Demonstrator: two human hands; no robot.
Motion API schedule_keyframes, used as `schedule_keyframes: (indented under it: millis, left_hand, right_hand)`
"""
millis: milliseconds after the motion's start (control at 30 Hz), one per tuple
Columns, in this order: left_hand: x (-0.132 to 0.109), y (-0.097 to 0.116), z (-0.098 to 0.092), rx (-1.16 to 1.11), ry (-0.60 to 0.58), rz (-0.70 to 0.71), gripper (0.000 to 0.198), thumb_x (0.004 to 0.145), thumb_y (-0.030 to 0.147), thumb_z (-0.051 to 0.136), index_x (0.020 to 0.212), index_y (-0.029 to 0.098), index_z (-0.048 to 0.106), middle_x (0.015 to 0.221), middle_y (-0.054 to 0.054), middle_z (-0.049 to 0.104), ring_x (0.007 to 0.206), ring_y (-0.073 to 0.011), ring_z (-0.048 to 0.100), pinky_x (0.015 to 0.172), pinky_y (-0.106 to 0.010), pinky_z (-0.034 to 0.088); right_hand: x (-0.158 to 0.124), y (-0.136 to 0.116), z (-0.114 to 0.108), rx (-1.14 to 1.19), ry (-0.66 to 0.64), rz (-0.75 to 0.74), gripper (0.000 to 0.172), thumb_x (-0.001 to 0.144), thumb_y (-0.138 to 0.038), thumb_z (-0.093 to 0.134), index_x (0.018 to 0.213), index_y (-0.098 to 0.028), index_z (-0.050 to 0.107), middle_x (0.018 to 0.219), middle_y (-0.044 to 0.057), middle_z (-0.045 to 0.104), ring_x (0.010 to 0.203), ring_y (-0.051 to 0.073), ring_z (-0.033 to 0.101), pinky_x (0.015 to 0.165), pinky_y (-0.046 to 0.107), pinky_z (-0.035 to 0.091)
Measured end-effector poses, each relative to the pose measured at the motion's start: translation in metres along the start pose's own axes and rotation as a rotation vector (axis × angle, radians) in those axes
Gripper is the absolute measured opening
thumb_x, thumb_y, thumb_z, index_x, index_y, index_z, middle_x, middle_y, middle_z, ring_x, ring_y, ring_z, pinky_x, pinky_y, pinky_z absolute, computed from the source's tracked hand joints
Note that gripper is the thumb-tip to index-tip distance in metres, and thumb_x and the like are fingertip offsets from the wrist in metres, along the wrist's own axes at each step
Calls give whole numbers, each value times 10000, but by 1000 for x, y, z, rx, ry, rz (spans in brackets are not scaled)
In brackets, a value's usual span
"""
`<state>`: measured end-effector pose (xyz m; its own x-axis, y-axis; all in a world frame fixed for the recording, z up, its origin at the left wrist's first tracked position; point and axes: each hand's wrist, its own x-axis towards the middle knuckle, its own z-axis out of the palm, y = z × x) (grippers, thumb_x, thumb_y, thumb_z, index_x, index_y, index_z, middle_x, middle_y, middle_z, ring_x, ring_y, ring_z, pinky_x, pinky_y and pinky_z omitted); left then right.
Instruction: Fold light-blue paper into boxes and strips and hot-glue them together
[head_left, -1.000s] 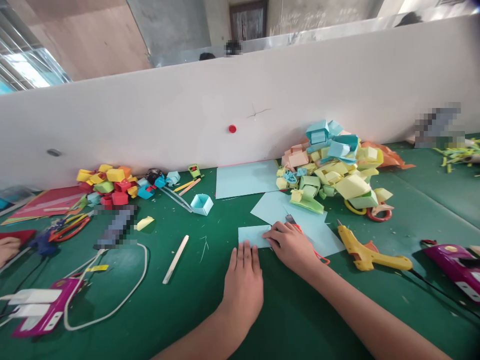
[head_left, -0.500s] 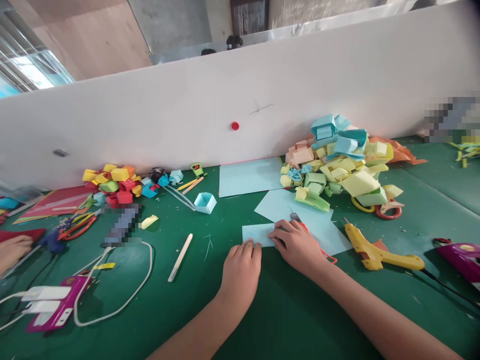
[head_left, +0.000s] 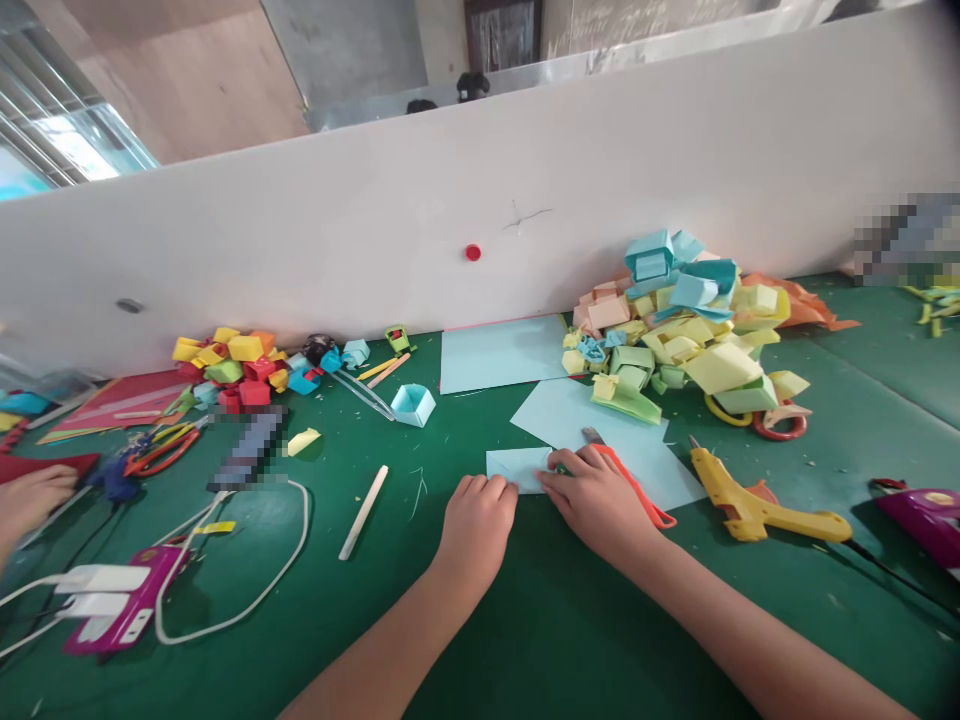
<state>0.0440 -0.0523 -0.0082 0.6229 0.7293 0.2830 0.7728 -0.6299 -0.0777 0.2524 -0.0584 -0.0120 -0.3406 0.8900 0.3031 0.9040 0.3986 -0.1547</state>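
Note:
A small folded piece of light blue paper (head_left: pixel 516 465) lies on the green table in front of me. My left hand (head_left: pixel 480 525) has its fingers curled onto the near left edge of this paper. From the other side, my right hand (head_left: pixel 600 495) pinches its right end, fingers bent together. Partly hidden under that hand is a cutting tool with an orange handle (head_left: pixel 634 482) and a grey blade, perhaps scissors. It rests on a larger light blue sheet (head_left: pixel 544 412). The fingertips cover part of the folded paper.
A yellow glue gun (head_left: pixel 757 505) lies right of my right hand. Behind it rises a heap of folded paper pieces (head_left: pixel 720 365). Leftward are a wooden stick (head_left: pixel 364 512), an open blue paper box (head_left: pixel 413 404), and a magenta power strip (head_left: pixel 139 610). Another person's hand (head_left: pixel 41 498) shows far left.
My fingers have shifted slightly on the folded paper, and the left hand's fingers are more curled. More of the orange handle shows beside my right hand. The view has moved a little.

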Motion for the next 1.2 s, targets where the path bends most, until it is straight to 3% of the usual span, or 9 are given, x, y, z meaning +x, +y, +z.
schedule_keyframes:
  millis: [167, 267, 367, 533, 700, 833, 1033, 1200]
  left_hand:
    - [-4, 7, 1, 10, 6, -8, 311, 926, 33, 539, 1158, 119, 728, 971, -91, 751, 843, -238, 690, 780, -373, 570]
    - [-12, 18, 7, 40, 5, -36, 360, 946, 86, 517, 1256, 69, 700, 1198, -161, 749, 1078, -278, 712, 927, -399, 571]
    - [-20, 28, 13, 109, -50, -68, 429, 938, 97, 484, 1320, 46, 671, 1351, -206, 682, 1251, -308, 662, 1038, -427, 540]
    - [-24, 30, 8, 105, -148, -68, 503, 942, 155, 484, 1419, 44, 597, 1454, -225, 591, 1342, -323, 600, 1100, -459, 509]
    - [-21, 24, -4, 10, -137, -81, 457, 987, 158, 464, 1412, 73, 608, 1437, -203, 608, 1319, -309, 622, 1120, -493, 495]
    - [-19, 26, -1, 33, -91, -100, 415, 1010, 152, 457, 1374, 73, 640, 1373, -199, 660, 1263, -301, 665, 1071, -462, 532]
    - [-18, 28, 8, 65, 28, -88, 351, 997, 132, 500, 1274, 31, 691, 1262, -218, 722, 1161, -288, 719, 978, -405, 554]
    - [-7, 16, 3, 17, 46, -64, 246, 980, 73, 531, 1087, 122, 747, 1072, -135, 789, 935, -240, 754, 837, -389, 536]
  right_hand:
    - [-5, -10, 0, -81, -10, 31, 308, 1034, -248, 486, 1126, -264, 779, 1193, 68, 735, 973, 282, 619, 870, 444, 493]
    - [-16, -30, 7, -149, 38, -6, 353, 989, -248, 523, 1257, -153, 731, 1331, 122, 698, 1130, 348, 601, 954, 500, 473]
    - [-30, -47, 19, -126, 76, -204, 508, 948, -296, 544, 1369, -31, 644, 1460, 195, 609, 1356, 367, 497, 1121, 497, 393]
    - [-40, -49, 27, -78, 6, -155, 541, 1040, -332, 416, 1497, -63, 522, 1547, 164, 528, 1463, 316, 440, 1225, 528, 281]
    - [-43, -39, 24, -27, -55, -127, 599, 1046, -364, 404, 1583, -100, 389, 1619, 150, 426, 1506, 322, 387, 1265, 608, 170]
    - [-48, -28, 23, -34, -45, -139, 648, 1045, -405, 417, 1614, -112, 316, 1641, 160, 379, 1516, 330, 372, 1263, 634, 151]
    - [-49, -19, 20, -51, -69, -144, 642, 1045, -415, 436, 1591, -88, 354, 1647, 165, 359, 1513, 325, 379, 1261, 605, 184]
    - [-44, -20, 14, -14, -55, -138, 590, 1053, -426, 421, 1541, -96, 452, 1599, 150, 457, 1477, 318, 433, 1255, 592, 219]
